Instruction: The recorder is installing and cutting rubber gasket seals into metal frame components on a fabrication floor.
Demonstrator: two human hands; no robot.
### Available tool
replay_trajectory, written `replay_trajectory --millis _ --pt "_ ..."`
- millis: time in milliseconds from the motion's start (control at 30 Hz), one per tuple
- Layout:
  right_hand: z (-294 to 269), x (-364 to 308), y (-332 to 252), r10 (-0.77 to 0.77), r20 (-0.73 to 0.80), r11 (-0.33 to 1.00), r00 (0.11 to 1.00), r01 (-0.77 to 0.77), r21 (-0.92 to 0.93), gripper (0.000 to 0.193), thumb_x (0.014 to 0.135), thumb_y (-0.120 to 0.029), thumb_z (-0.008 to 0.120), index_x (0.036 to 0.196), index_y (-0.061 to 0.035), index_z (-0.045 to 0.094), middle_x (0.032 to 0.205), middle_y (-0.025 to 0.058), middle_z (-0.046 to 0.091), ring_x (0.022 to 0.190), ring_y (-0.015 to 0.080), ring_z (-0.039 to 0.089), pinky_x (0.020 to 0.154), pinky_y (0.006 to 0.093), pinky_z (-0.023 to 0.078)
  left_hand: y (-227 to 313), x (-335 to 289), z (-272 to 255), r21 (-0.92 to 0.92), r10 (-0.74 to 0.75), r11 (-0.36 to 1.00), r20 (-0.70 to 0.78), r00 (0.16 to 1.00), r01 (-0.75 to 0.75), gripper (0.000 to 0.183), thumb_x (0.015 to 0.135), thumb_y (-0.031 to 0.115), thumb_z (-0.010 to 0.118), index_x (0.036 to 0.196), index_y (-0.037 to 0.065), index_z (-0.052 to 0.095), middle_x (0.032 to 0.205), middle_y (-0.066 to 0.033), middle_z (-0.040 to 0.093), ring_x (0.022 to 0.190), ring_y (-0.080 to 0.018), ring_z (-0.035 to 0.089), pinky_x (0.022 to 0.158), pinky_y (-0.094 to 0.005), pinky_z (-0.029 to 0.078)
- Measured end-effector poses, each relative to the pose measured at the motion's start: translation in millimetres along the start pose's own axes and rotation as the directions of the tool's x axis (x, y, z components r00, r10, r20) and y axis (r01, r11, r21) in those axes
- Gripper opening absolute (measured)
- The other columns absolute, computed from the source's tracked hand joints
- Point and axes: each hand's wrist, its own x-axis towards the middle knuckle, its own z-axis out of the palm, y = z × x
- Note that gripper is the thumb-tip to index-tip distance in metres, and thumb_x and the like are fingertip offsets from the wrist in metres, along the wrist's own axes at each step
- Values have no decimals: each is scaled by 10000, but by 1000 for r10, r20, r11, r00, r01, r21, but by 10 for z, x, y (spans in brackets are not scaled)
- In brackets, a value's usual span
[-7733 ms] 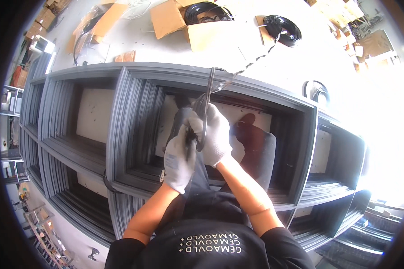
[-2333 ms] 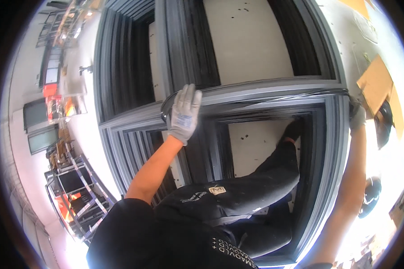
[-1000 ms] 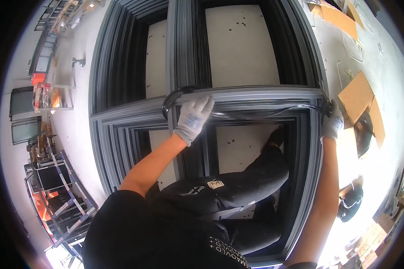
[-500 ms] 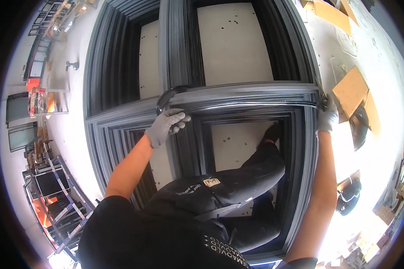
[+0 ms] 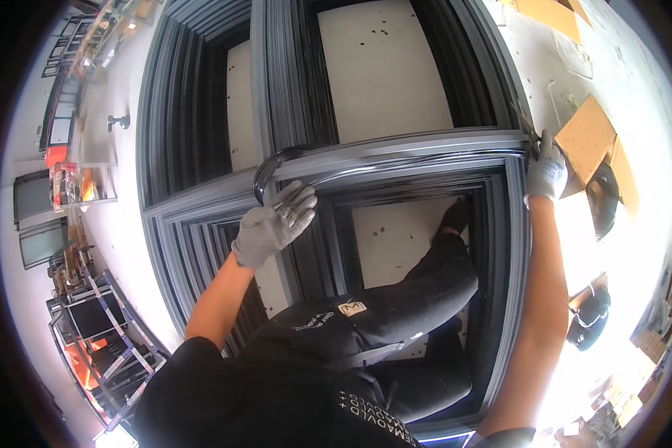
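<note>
A stack of dark grey metal frames (image 5: 396, 144) lies before me, its bars crossing in the middle. A glossy black flexible strip (image 5: 425, 158) runs along the side of the crossbar, and its left end curls up in a loop at the crossing. My left hand (image 5: 269, 228), in a grey glove, is open just below that loop, fingers stretched out along the strip. Whether they touch it I cannot tell. My gloved right hand (image 5: 547, 173) is closed at the frame's right edge on a slim dark hand tool (image 5: 529, 127), whose exact kind is unclear.
My leg (image 5: 433, 287) stands inside the lower right frame opening. On the floor at right are an opened cardboard box (image 5: 586, 134) and black coils (image 5: 590, 321). A power drill (image 5: 118, 123) lies at left, with a stepladder (image 5: 123, 340) nearer.
My left hand has opened from curled fingers and turned flat along the strip. My right hand has shifted slightly, and the dark tool in it shows more. The view has moved a little.
</note>
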Motion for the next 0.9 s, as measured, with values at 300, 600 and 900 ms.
replay_trajectory --millis 300,600,900 --pt "338 -14 148 135 -127 939 983 -86 334 542 832 -134 680 1336 -131 480 1086 158 647 1002 317 625 865 406 485 -138 143 -2 344 122 929 61 991 -136 545 909 72 585 1411 81 372 1476 -105 354 1383 -225 321 1169 -373 280" --pt "350 -42 393 14 -190 930 982 57 363 464 821 -198 723 1243 -99 559 958 145 688 890 300 663 800 407 505 -169 465 -430 175 239 968 -416 878 -180 269 883 265 659 1070 83 593 1129 -63 639 1080 -205 598 923 -381 512" --pt "409 -62 422 30 -246 971 969 30 238 475 810 -200 728 1240 -97 553 972 121 689 893 291 658 806 391 511 -272 641 -628 185 404 912 -563 721 -366 153 946 238 575 987 94 602 983 -55 680 884 -206 650 821 -367 537"
